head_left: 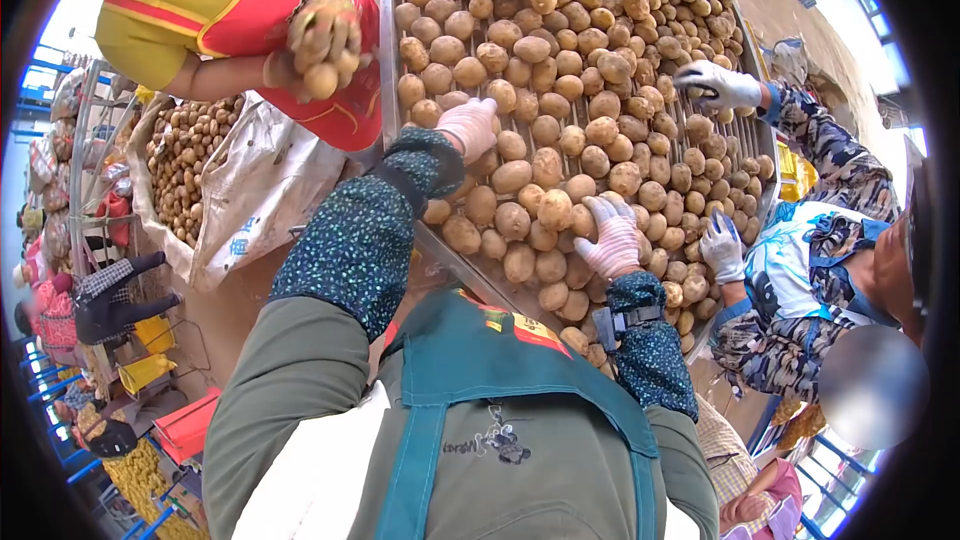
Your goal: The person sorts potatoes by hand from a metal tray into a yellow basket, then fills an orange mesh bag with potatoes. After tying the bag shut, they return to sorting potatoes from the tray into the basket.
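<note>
Reached with a curled left hand (468,130) of unclear grip and an open, empty right hand (613,243) among many potatoes (512,176) left on the slatted table (387,40), with others already in the sack (265,202)

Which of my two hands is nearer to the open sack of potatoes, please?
Left. Your left hand is at the potatoes near the rim facing the open sack; your right hand is farther across the potatoes.

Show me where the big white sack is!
In the head view, the white sack is on the left side, just below the person in red and yellow and to the left of the table's metal edge.
</note>
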Tool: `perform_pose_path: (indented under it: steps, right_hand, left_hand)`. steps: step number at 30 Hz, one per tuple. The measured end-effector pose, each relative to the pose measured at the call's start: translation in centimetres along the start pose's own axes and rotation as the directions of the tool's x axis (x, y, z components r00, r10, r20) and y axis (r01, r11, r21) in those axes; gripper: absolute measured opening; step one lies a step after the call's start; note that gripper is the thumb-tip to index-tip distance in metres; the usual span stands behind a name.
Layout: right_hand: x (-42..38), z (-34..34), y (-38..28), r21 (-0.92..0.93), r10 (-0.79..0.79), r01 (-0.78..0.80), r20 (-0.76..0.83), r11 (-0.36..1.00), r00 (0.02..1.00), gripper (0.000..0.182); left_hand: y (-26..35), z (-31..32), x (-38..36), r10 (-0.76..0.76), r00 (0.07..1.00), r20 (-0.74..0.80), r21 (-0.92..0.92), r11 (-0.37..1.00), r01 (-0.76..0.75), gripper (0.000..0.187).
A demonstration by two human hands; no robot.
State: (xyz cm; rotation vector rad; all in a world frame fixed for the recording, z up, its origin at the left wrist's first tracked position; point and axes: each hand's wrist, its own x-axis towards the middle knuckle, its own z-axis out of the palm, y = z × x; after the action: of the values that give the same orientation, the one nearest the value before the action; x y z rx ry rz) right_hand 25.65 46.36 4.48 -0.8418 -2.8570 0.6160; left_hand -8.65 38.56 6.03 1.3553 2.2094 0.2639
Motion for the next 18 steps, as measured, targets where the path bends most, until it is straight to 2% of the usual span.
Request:
perform_pose_path:
  steps: [2,4,5,6,7,8,9,12,13,14,15,16,18]
  right_hand:
    - [-0.2,0.0,-0.1,-0.005,0.020,-0.020,0.002,1.000,1.000,0.075]
    - [-0.2,0.0,0.2,-0.005,0.012,-0.012,0.008,1.000,1.000,0.076]
    - [-0.3,0.3,0.4,0.001,0.012,-0.012,0.012,1.000,1.000,0.076]
    - [-0.4,0.2,0.4,-0.006,0.001,-0.001,0.014,1.000,1.000,0.076]
    - [-0.4,0.2,0.4,-0.005,0.000,0.000,-0.001,1.000,1.000,0.075]
    - [-0.4,0.3,0.2,0.002,-0.007,0.007,-0.005,1.000,1.000,0.075]
    - [-0.3,0.2,-0.1,-0.013,-0.024,0.023,-0.019,1.000,1.000,0.075]
    - [-0.3,0.1,-0.6,-0.033,-0.012,0.012,0.007,0.999,1.000,0.075]
    - [-0.2,0.2,-0.6,-0.024,-0.027,0.027,-0.009,0.999,1.000,0.075]
    - [-0.4,0.0,-0.7,-0.017,-0.041,0.041,-0.026,0.999,0.999,0.074]
    - [-0.4,0.0,-0.7,-0.012,-0.053,0.053,-0.030,0.999,0.998,0.073]
    - [-0.3,0.0,-0.8,-0.016,-0.050,0.049,-0.034,0.999,0.998,0.072]
    - [-0.2,-0.1,-1.2,-0.056,-0.073,0.071,-0.020,0.996,0.997,0.072]
  left_hand:
    - [0.1,-0.5,-0.4,-0.005,0.999,0.038,-0.054,0.998,0.007,0.051]
    - [-1.7,-0.1,-1.1,0.037,0.981,-0.190,-0.208,0.975,-0.078,0.048]
    - [-3.0,0.2,-1.6,-0.017,0.974,-0.224,-0.480,0.872,-0.095,0.047]
    - [-3.6,-0.8,-3.3,-0.091,0.966,-0.243,-0.709,0.696,-0.113,0.046]
    - [-3.8,-2.7,-6.2,-0.122,0.978,-0.167,-0.892,0.442,-0.098,0.047]
    - [-3.9,-4.3,-9.7,-0.146,0.985,-0.094,-0.987,0.142,-0.073,0.048]
    - [-4.8,-4.6,-12.7,-0.101,0.991,-0.092,-0.987,-0.122,-0.104,0.046]
    - [-10.7,-3.5,-20.6,-0.056,0.997,-0.052,-0.919,-0.388,-0.070,0.051]
    - [-12.7,-1.7,-22.6,-0.160,0.987,-0.019,-0.899,-0.429,-0.086,0.051]
    - [-13.9,-0.1,-25.0,-0.182,0.983,-0.024,-0.894,-0.436,-0.103,0.051]
    - [-14.6,1.5,-27.2,-0.313,0.948,0.059,-0.892,-0.442,-0.091,0.049]
    - [-15.3,2.9,-29.0,-0.435,0.890,0.138,-0.891,-0.447,-0.080,0.047]
    - [-16.4,6.2,-30.7,-0.689,0.663,0.292,-0.893,-0.445,-0.069,0.044]
